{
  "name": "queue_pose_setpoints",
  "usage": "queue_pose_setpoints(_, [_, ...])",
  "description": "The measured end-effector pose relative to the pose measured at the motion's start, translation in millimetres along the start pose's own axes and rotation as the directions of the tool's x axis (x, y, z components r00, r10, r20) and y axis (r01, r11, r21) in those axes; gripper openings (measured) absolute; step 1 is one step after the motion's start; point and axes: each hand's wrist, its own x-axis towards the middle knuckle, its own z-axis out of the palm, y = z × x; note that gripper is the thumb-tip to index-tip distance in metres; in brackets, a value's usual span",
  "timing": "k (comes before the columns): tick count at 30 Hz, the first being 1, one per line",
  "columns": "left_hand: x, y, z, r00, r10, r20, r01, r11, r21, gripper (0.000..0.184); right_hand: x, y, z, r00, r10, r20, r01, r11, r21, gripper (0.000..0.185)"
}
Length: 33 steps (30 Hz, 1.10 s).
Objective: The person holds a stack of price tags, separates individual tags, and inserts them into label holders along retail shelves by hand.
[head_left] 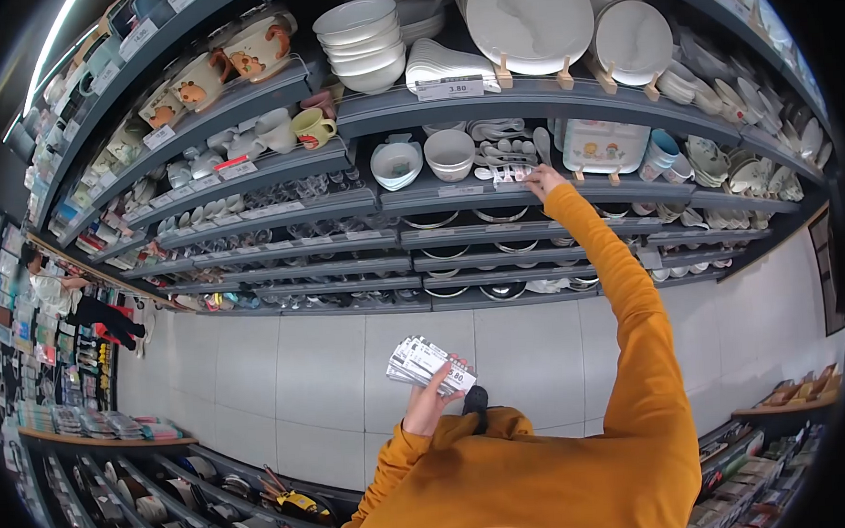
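Note:
My left hand (431, 397) is closed around a fanned stack of white price labels (426, 364) with black print, held low over the floor. My right hand (544, 181) reaches out to a middle shelf, its fingers drawn together at the shelf's front edge. Right by those fingertips lie small white spoons (506, 174). What the fingers pinch, if anything, is too small to make out. Just left of the spoons stands a stack of white bowls (450, 154). To the right of the hand is a divided tray with a printed pattern (605, 145).
Above, large white plates (530, 19) lean on wooden stands beside stacked bowls (361, 42). Mugs with animal pictures (201, 80) fill the left shelf. A person in dark trousers (105, 314) is farther down the aisle at left. Pans (238, 486) hang behind me.

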Motion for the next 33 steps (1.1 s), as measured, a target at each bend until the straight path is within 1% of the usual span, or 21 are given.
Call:
queue_pose_setpoints(2, [-0.2,4.2,3.2,1.0,0.018,0.012,-0.018,1.0,-0.005,0.037,-17.0,-13.7,4.3,0.988,-0.113,-0.106,0.107,0.992,-0.064,0.031])
queue_pose_setpoints(3, [-1.9,7.6,6.8,0.999,0.035,0.014,-0.035,0.999,-0.012,0.036,-24.8,-26.8,1.8,0.96,-0.177,-0.214,0.178,0.984,-0.016,0.038])
queue_pose_setpoints(4, [-2.0,10.1,8.5,0.999,0.052,0.016,-0.051,0.998,-0.02,0.036,-39.1,-56.3,-7.6,0.933,-0.147,-0.329,0.193,0.975,0.112,0.035])
queue_pose_setpoints(5, [-0.4,11.2,8.4,0.997,0.082,0.008,-0.082,0.996,-0.03,0.036,-57.2,-82.6,-12.0,0.92,-0.102,-0.378,0.207,0.946,0.249,0.033])
queue_pose_setpoints(6, [1.3,11.3,8.9,0.994,0.111,0.001,-0.111,0.993,-0.044,0.036,-81.1,-109.7,-10.2,0.933,-0.021,-0.359,0.175,0.9,0.4,0.027])
queue_pose_setpoints(7, [2.7,10.3,10.0,0.991,0.137,-0.007,-0.137,0.989,-0.058,0.035,-107.3,-127.3,17.0,0.98,0.19,-0.059,-0.062,0.571,0.819,0.023])
queue_pose_setpoints(8, [5.2,10.0,11.6,0.989,0.15,-0.007,-0.15,0.988,-0.047,0.035,-137.2,-149.9,18.1,1.0,0.002,0.005,-0.005,0.578,0.816,0.021])
queue_pose_setpoints(9, [7.4,10.7,12.3,0.987,0.16,-0.009,-0.16,0.987,-0.032,0.036,-169.8,-168.2,37.0,0.976,-0.034,0.215,-0.192,0.335,0.923,0.019])
queue_pose_setpoints(10, [9.0,12.4,11.7,0.985,0.173,-0.01,-0.173,0.985,-0.013,0.036,-198.5,-193.7,36.7,0.967,-0.011,0.256,-0.224,0.446,0.867,0.017])
queue_pose_setpoints(12, [11.7,14.3,12.6,0.981,0.185,-0.057,-0.182,0.981,0.064,0.031,-239.0,-224.1,33.1,0.902,0.061,0.428,-0.397,0.506,0.765,0.019])
queue_pose_setpoints(14, [15.6,15.1,16.7,0.973,0.207,-0.101,-0.193,0.972,0.136,0.026,-272.1,-233.7,45.3,0.935,0.158,0.317,-0.35,0.273,0.896,0.022])
queue_pose_setpoints(15, [17.2,16.2,22.0,0.971,0.207,-0.119,-0.193,0.974,0.118,0.023,-277.3,-236.9,43.0,0.939,0.215,0.268,-0.304,0.157,0.94,0.023])
queue_pose_setpoints(18, [27.8,11.6,18.2,0.971,0.219,-0.093,-0.206,0.97,0.13,0.026,-283.7,-230.6,16.3,0.916,0.253,0.312,-0.323,0.003,0.946,0.019])
queue_pose_setpoints(19, [29.5,12.5,19.4,0.971,0.221,-0.087,-0.208,0.968,0.142,0.026,-282.4,-231.3,5.3,0.913,0.229,0.338,-0.343,-0.015,0.939,0.015])
queue_pose_setpoints(22, [31.7,10.7,25.1,0.973,0.224,-0.057,-0.212,0.962,0.172,0.027,-283.2,-228.5,-3.2,0.934,0.194,0.3,-0.331,0.155,0.931,0.012])
queue_pose_setpoints(23, [31.8,10.6,26.8,0.973,0.226,-0.034,-0.217,0.96,0.179,0.028,-283.1,-225.3,1.7,0.935,0.182,0.303,-0.341,0.235,0.91,0.014])
queue_pose_setpoints(26, [28.2,12.1,27.9,0.975,0.223,-0.014,-0.217,0.962,0.167,0.03,-274.2,-225.8,-0.2,0.939,0.194,0.284,-0.339,0.388,0.857,0.016])
queue_pose_setpoints(29, [28.6,9.8,15.7,0.98,0.197,-0.016,-0.193,0.973,0.13,0.031,-264.8,-226.2,10.5,0.914,0.305,0.269,-0.335,0.191,0.923,0.015])
queue_pose_setpoints(31, [26.1,11.3,8.6,0.99,0.138,-0.005,-0.137,0.987,0.082,0.034,-252.0,-229.1,7.5,0.922,0.29,0.257,-0.292,0.085,0.953,0.015])
queue_pose_setpoints(32, [23.1,12.6,7.3,0.993,0.119,0.009,-0.12,0.987,0.104,0.036,-243.6,-230.1,3.5,0.926,0.284,0.249,-0.269,0.032,0.963,0.015])
queue_pose_setpoints(33, [17.9,15.9,8.6,0.995,0.1,0.025,-0.102,0.987,0.128,0.038,-235.4,-231.6,-6.1,0.939,0.244,0.242,-0.263,0.059,0.963,0.015])
